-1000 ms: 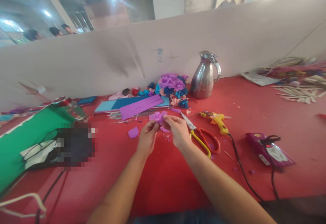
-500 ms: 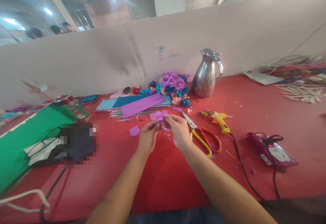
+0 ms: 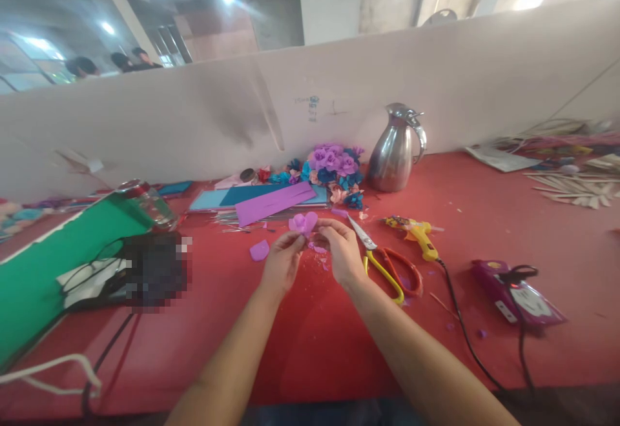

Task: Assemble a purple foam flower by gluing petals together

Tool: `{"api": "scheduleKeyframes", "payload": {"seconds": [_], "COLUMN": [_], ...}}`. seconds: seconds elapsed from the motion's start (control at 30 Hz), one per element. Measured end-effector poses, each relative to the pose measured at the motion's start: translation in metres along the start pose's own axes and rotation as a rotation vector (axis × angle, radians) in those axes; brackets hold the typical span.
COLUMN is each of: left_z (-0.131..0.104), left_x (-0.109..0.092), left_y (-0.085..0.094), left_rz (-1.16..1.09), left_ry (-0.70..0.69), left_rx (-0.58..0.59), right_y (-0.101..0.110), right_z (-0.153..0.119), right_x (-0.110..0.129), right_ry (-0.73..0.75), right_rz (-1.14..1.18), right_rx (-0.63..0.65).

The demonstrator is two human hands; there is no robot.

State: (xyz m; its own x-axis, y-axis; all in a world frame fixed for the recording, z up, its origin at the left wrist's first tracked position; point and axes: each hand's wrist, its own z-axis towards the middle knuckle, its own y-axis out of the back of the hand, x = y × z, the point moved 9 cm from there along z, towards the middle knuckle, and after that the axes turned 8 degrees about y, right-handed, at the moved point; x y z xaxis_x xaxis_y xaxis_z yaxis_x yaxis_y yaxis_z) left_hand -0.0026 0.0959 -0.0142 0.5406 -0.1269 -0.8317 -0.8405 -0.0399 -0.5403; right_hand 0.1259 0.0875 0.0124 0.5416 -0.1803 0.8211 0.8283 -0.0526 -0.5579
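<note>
Faintly, wall (image 3: 203, 110) bears blue writing (image 3: 313, 110), illegible; hands (image 3: 283, 263) at purple flower (image 3: 303, 222).

Left forearm (image 3: 230, 352) and right forearm (image 3: 416, 348), both bare, angle inward, the 2 nearing at the fingertips: the left hand (image 3: 282, 261) pinches thumb toward forefinger; the right hand (image 3: 345, 253) curls its fingers leftward.

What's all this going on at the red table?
A person's left hand pinches a purple paper flower, with the right hand close beside it; whether that one touches it is hard to tell. Scissors and a yellow glue gun lie to the right. Behind, a bunch of colored flowers sits beside a metal jug.
</note>
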Motion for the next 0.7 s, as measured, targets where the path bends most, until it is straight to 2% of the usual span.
{"api": "scheduleKeyframes", "payload": {"seconds": [0.13,0.43,0.7], "left_z": [0.0,-0.002,-0.002], "left_x": [0.0,-0.002,-0.006], "left_y": [-0.002,-0.003,-0.002], "left_rz": [-0.024,0.02,0.067], "left_ry": [0.019,-0.006,-0.032], "left_rx": [0.033,0.076,0.051], "right_y": [-0.01,-0.016,-0.016], "right_z": [0.001,0.002,0.001], "right_x": [-0.006,-0.001,-0.005], "right_ry": [-0.053,-0.034,-0.046], "right_rz": [-0.074,-0.12,-0.108], "right_rx": [0.123,0.234,0.243]}}
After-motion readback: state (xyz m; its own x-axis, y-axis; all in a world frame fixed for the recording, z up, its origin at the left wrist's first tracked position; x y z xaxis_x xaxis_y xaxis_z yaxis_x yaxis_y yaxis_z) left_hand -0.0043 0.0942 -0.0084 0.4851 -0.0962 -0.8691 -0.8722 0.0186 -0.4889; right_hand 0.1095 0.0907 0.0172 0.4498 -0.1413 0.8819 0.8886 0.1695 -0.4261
